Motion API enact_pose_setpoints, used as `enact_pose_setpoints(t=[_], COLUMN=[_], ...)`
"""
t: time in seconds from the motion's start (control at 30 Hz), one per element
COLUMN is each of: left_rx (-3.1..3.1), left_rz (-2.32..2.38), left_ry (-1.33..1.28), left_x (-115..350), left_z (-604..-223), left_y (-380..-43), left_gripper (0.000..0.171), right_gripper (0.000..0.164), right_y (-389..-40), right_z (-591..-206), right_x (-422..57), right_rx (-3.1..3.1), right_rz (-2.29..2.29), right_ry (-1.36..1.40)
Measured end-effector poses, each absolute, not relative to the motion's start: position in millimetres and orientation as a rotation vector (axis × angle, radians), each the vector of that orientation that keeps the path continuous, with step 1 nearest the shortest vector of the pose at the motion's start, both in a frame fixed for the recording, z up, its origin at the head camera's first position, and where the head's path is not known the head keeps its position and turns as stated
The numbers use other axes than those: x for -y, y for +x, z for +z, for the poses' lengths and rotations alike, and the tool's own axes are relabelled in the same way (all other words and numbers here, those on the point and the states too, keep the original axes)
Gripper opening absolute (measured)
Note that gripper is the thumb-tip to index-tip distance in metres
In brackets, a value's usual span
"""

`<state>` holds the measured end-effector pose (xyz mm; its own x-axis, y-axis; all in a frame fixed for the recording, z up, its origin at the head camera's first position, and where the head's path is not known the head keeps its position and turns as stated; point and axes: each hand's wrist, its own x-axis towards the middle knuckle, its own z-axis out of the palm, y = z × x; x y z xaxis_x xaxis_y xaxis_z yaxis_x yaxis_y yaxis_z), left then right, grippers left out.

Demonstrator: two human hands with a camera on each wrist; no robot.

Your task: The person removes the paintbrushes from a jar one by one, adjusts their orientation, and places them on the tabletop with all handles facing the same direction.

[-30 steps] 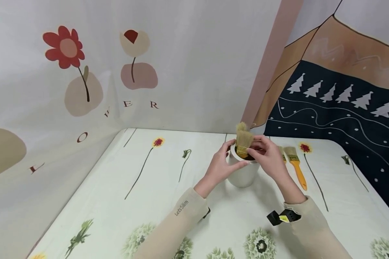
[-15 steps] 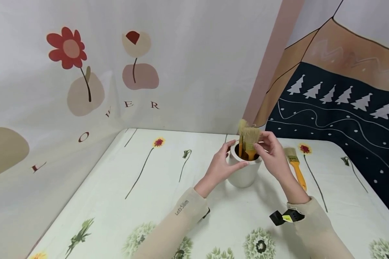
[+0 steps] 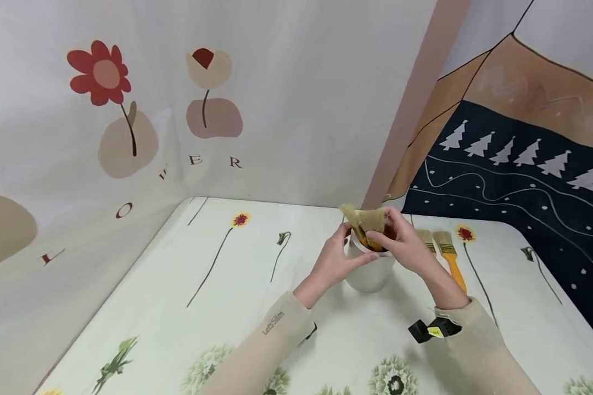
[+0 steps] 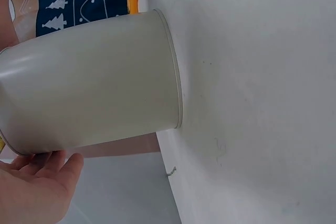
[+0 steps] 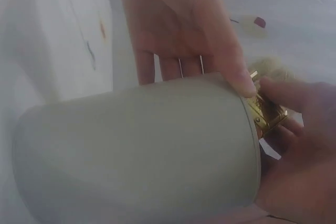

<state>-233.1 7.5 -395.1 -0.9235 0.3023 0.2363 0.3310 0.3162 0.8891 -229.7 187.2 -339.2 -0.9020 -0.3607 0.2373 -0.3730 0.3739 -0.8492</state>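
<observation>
A white, slightly tapered pot (image 3: 370, 274) stands on the table, and also fills much of the left wrist view (image 4: 100, 82). My left hand (image 3: 333, 255) holds it near the top, thumb along the front rim and fingers on the far left side. In its mouth, my right hand (image 3: 402, 241) grips a paintbrush (image 3: 373, 220) with bristles upward. The right wrist view shows its gold metal band (image 5: 270, 121) at the rim, between fingers and thumb. Another brush's bristles (image 3: 348, 213) lean left out of the pot. The handles below the rim are hidden.
Two more paintbrushes lie on the table right of the pot: an orange-handled one (image 3: 456, 269) and one (image 3: 426, 238) partly behind my right hand. The flower-print tablecloth (image 3: 257, 258) meets a hanging fabric backdrop (image 3: 296, 109) just behind the pot.
The brush in my right hand has shifted left and lower into the pot. The other brush's bristles now lean further left. My left hand stays on the pot.
</observation>
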Motion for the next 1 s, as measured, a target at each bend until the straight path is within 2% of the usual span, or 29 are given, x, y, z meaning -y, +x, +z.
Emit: enact_pose_setpoints(t=[0.13,0.33,0.57,0.73,1.0], left_rx=[2.527,2.508,2.529,2.551,2.571], left_rz=[-1.697,-1.7,-1.678,-1.694,-1.705], left_ry=[-0.6,-0.635,-0.635,-0.622,-0.604], left_x=[-5,-4,-5,-7,-8], left_z=[-393,-392,-394,-393,-391], left_y=[-231,-234,-236,-235,-234], left_gripper=[0.076,0.077,0.078,0.081,0.082], right_gripper=[0.034,0.017,0.027,0.019,0.041], right_y=[-231,-236,-236,-229,-222], right_z=[-338,-339,-336,-329,-314], right_x=[-181,-177,-183,-191,-198], right_rx=[2.651,2.577,2.593,2.594,2.609], right_rz=[1.529,1.484,1.6,1.724,1.581], right_ry=[0.704,0.791,0.741,0.657,0.66])
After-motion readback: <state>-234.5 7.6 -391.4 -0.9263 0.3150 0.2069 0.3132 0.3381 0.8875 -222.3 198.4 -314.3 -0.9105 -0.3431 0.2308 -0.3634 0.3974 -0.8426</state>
